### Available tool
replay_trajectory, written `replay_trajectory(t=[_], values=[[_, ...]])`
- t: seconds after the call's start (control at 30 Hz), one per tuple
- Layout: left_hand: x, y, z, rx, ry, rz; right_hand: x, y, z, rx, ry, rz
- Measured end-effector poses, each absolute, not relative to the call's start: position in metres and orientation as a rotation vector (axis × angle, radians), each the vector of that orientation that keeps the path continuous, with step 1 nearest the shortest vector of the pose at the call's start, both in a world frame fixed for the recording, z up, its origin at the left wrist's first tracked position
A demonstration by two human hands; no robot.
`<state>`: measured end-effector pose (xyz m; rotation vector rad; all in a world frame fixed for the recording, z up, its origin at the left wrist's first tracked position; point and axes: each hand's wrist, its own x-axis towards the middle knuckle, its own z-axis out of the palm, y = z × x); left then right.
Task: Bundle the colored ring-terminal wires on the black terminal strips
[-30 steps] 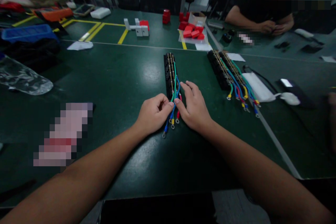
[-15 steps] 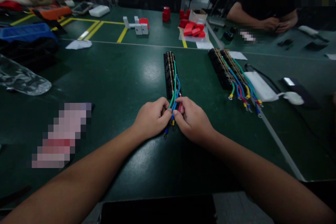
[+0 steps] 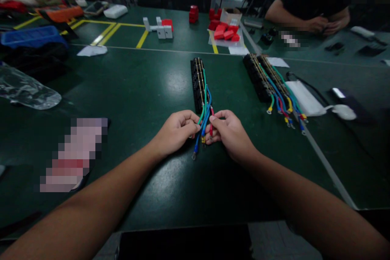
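A black terminal block (image 3: 198, 83) with brass-coloured strips lies lengthwise in front of me, its wires running toward me. My left hand (image 3: 180, 130) pinches the green wire (image 3: 204, 97) between thumb and fingers, left of the bundle. On the other side, my right hand (image 3: 226, 131) grips the red wire (image 3: 212, 110) between thumb and index finger. Between the hands hang blue wires (image 3: 207, 115), and one ends in a ring lug (image 3: 194, 155) below my left fingers. A yellow-sleeved lug (image 3: 203, 140) shows beside my right fingertips.
Two more wired terminal blocks (image 3: 258, 77) lie to the right, near a white pouch (image 3: 304, 97) and a cable. A blurred-out flat object (image 3: 74, 154) lies at left. Red parts (image 3: 225, 31) sit at the back; a co-worker's hands (image 3: 324, 24) are at far right.
My right hand has moved slightly right and drawn the red wire away from the blue ones. The gap between my hands is wider; the terminal block has stayed put.
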<state>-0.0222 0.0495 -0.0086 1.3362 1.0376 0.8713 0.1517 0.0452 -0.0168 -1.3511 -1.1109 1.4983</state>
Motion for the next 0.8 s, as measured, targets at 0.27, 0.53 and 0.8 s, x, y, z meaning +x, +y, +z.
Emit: replay_trajectory(t=[0.27, 0.53, 0.8], values=[[-0.017, 0.044, -0.01, 1.257, 0.986, 0.877, 0.152, 0.047, -0.024, -1.112, -1.014, 1.73], [-0.017, 0.038, -0.009, 1.483, 0.957, 0.706, 0.158, 0.048, -0.02, -1.011, -0.922, 1.91], [-0.017, 0.037, -0.012, 1.595, 1.069, 0.747, 0.155, 0.047, -0.018, -1.119, -0.94, 1.809]])
